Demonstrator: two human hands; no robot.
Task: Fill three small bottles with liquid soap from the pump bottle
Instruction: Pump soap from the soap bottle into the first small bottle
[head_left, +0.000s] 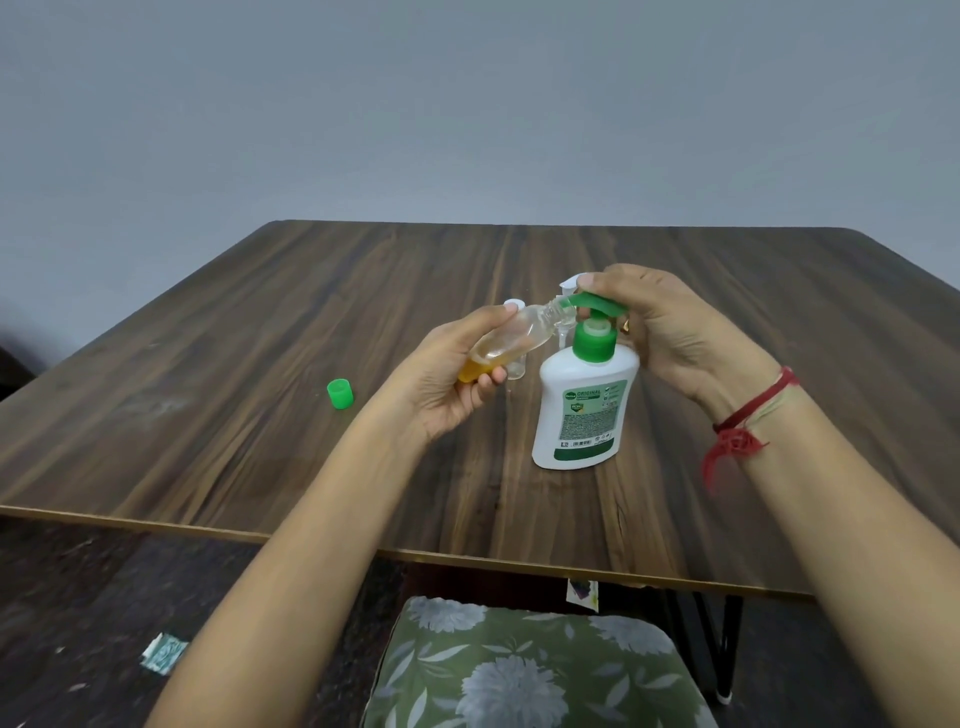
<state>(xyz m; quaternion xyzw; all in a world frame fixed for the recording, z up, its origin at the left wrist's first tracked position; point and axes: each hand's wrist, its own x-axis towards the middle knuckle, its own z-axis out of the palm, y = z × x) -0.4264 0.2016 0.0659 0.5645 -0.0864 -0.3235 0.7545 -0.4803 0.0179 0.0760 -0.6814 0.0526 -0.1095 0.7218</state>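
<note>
Green cap (340, 394): lies alone on the table (208, 364), left of centre, open end up, well apart from your hands.

Left hand (452, 379): your fingers and thumb are curled round the lower half of a clear small bottle (519, 332). You hold it off the table, uncapped and tilted, its base low to the left and its mouth raised to the right. A pool of amber liquid sits at the base. The mouth meets the tip of the green spout.

Second small bottle (515, 370): stands on the table just behind your left fingers, clear with a white cap, mostly hidden. Contents cannot be read.

Third small bottle (563, 340): stands behind the pump, clear with a white cap, partly hidden by the spout and your right hand.

Pump bottle (584, 405): white body, green collar, upright near the middle of the table, label facing you.

Right hand (670, 332): your fingers are curled over the green pump head (597, 304), one fingertip on top near the spout. A red thread (748, 421) is tied round that wrist.

Below the near edge: a floral cushion (519, 665).
</note>
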